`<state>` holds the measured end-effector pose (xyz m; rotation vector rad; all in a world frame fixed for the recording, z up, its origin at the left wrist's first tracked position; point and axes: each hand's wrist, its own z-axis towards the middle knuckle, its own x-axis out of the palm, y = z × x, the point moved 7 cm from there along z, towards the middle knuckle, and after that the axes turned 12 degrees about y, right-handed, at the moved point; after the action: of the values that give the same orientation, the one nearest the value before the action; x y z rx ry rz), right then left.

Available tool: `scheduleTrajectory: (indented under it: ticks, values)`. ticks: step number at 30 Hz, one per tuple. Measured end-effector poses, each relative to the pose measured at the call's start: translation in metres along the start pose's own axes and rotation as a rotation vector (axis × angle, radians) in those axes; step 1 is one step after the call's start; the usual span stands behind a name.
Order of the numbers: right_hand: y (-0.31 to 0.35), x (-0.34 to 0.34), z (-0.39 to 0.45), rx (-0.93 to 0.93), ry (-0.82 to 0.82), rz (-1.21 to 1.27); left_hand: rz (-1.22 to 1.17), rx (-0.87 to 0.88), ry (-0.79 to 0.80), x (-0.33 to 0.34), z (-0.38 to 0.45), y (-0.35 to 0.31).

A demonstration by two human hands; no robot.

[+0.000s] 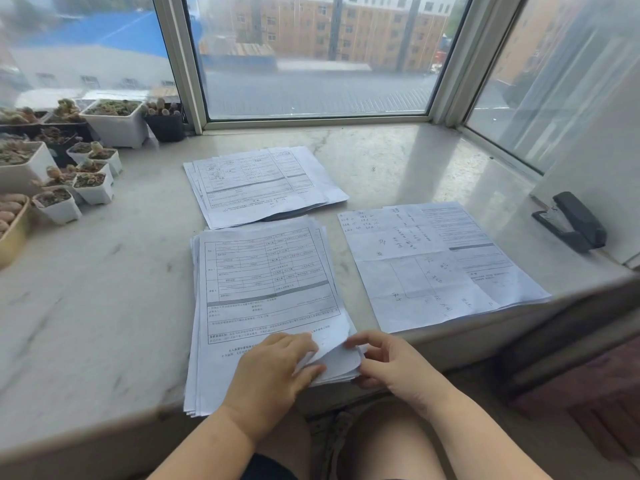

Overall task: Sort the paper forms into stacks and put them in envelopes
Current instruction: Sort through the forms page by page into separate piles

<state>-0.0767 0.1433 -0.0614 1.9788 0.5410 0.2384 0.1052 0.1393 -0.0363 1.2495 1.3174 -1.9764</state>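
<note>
Three piles of printed paper forms lie on a marble sill. The near stack (263,282) is the thickest and reaches the front edge. My left hand (273,372) rests on its lower part, and its fingers lift the top sheet's near right corner. My right hand (391,365) pinches that same corner of the stack from the right side. A second stack (259,185) lies farther back. To the right lies a pile of sheets with handwriting (436,261). No envelope is in view.
Several small pots with succulents (69,174) crowd the left side of the marble sill (104,289). A black stapler (571,221) sits at the right by the wall. Window frames close the back. My knees show below the front edge.
</note>
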Motion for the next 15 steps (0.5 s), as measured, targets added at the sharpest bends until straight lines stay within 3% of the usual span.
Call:
scheduleTrajectory:
  ticks: [9, 12, 15]
  values:
    - [0.014, -0.011, 0.005, -0.046, -0.177, -0.171, -0.031, -0.106, 0.056, -0.006, 0.001, -0.006]
    - [0.016, -0.012, 0.006, -0.047, -0.134, -0.146, -0.126, -0.183, 0.079, -0.006, 0.001, 0.000]
    - [0.005, -0.008, 0.002, -0.007, -0.027, 0.042, -0.240, -0.254, 0.007, -0.008, 0.000, 0.005]
